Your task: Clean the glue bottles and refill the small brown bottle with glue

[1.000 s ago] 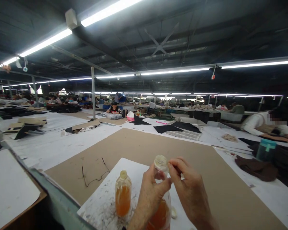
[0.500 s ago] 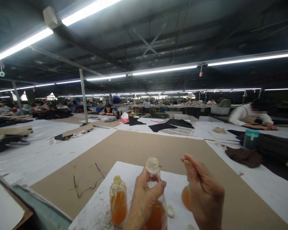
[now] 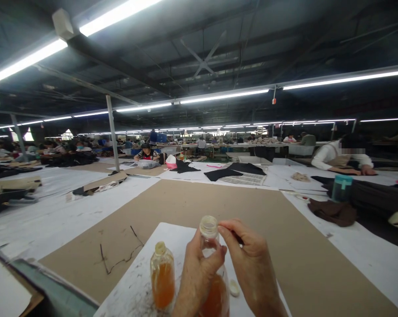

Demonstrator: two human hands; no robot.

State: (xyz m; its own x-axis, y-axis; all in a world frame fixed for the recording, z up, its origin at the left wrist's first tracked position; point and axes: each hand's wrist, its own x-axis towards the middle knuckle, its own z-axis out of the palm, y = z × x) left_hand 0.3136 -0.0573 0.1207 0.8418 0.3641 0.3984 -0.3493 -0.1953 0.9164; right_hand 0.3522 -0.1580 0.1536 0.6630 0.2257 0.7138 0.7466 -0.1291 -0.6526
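Observation:
My left hand [image 3: 200,275] is wrapped round the neck of a clear bottle [image 3: 209,225] with orange liquid low inside; its mouth is uncapped. At the rim of that bottle, my right hand [image 3: 251,259] has thumb and forefinger pinched together, and whatever they may hold is too small to make out. A second bottle of orange liquid [image 3: 162,281] with a yellowish top stands to the left. Beside my right wrist lies a small pale cap [image 3: 234,288]. Both bottles are over a stained white sheet [image 3: 135,277].
Eyeglasses [image 3: 114,264] lie on the brown board [image 3: 185,198] at left. Black fabric pieces [image 3: 233,171] are beyond it. On the right are a teal-lidded container [image 3: 342,188], brown cloth [image 3: 332,212] and a co-worker [image 3: 340,158] bent over a table.
My right hand has moved left to the bottle's rim, from a spot apart on the right. My left hand keeps its grip on the bottle. The view has shifted slightly.

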